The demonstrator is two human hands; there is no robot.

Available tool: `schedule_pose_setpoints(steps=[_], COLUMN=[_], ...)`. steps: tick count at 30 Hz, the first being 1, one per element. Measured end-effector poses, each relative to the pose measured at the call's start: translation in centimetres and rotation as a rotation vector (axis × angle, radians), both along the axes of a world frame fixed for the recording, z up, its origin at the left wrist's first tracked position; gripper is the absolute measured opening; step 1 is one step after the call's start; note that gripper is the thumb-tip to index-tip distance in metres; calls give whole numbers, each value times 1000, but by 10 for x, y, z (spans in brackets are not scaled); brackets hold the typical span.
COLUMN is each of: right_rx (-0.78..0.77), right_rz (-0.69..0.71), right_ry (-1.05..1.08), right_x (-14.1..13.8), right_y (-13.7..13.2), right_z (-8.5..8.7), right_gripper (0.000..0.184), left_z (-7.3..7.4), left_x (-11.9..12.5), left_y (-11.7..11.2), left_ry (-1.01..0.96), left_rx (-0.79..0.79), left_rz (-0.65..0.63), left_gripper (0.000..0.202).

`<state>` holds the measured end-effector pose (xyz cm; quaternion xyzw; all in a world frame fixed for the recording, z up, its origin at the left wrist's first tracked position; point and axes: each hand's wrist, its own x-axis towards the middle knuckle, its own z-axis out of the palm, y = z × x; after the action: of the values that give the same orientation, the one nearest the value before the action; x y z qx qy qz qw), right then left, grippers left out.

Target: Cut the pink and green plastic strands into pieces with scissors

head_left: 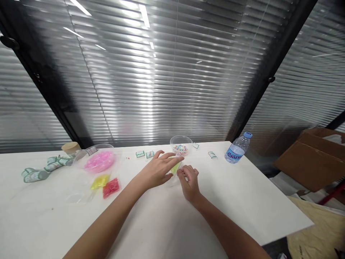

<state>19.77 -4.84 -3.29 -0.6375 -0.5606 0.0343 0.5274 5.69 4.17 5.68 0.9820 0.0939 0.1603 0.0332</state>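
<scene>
My left hand [159, 168] lies over a small clear bag of yellow-green beads [175, 167] on the white table [242, 201], fingers stretched out and resting on the bag. My right hand [190, 180] is just right of it, fingers curled and pinching the bag's edge. Right behind the hands stands a clear plastic bowl of mixed coloured beads [181, 148].
To the left lie a yellow bead bag [99, 181], a red bead bag [111, 187], a clear bowl of pink beads [99, 160], several small spools [35, 175] and a brown cup [70, 147]. A water bottle [237, 152] lies at the right. Cardboard boxes [312, 158] stand beyond the table's right edge.
</scene>
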Motion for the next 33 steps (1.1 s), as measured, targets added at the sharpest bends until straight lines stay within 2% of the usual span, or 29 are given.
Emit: schedule_pose_setpoints(steps=[3,7,9,11,13,16,19,21,27,30,33], right_rx=[90,222,288,351,401,437,396,336,154,117,-82], right_rz=[-58,-71,-58,-47,3,170,337,399,476,464,520], right_ry=[-22,-118,-183,-228,-235,-126,42,113,143,154,74], right_x=[3,5,5,6,8,11,13,14,23,32,39], right_y=[0,-1,-1,0,2,3,1,-1,10,24,37], right_z=[2,1,-1,-3,-4,-1,3,6,17,35,61], right_gripper=[29,33,30,28,27,25,21,20,25,29,25], left_z=[1,-1,-3,-5,-4,2,8,10,2,0,5], left_x=[0,5,8,10,10,6,1,0,5,3,-2], left_y=[-5,-14,-16,-17,-17,-13,-10,-8,-7,-2,5], left_ry=[-90,-48,-14,9,33,65,85,102,34,-25,-96], left_rx=[-30,-258,-393,-507,-598,-705,-780,-780,-677,-666,-715], left_rz=[80,128,151,153,130,81,13,3,163,225,289], left_gripper=[51,5,26,37,38,36,30,27,19,21,21])
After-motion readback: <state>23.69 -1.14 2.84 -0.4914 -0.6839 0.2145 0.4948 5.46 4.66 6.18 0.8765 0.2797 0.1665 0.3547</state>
